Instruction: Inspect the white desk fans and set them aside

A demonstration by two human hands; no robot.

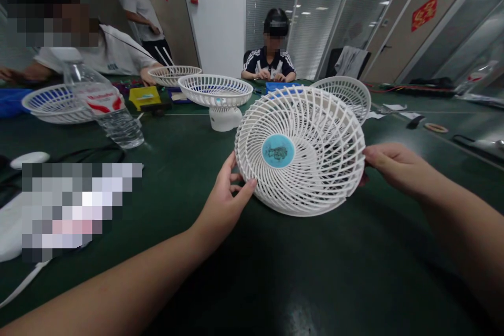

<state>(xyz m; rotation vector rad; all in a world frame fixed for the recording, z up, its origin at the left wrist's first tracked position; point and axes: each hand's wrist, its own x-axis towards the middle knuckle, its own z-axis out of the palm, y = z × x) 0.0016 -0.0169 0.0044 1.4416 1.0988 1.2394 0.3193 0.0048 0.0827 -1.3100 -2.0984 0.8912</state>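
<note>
A round white fan grille [317, 168] with curved spiral ribs stands tilted above the table between my hands. Its blue centre badge [278, 150] carries a dark print and faces me. My left hand [226, 197] grips the lower left rim, thumb on the near face and fingers behind. On the opposite side my right hand [388, 163] pinches the right rim; some of its fingers are hidden by the grille. Just behind it to the left is a small white fan [224, 118] with an upturned, dish-like grille [214, 89]. Another white grille [346, 92] leans partly hidden behind the held one.
The dark green table [177, 189] bears a water bottle [104, 100], a yellow box [144, 97], more grilles [59, 105] and a tape roll [436, 127]. A blurred-out item [74, 210] lies at left. Co-workers sit at the far side and left.
</note>
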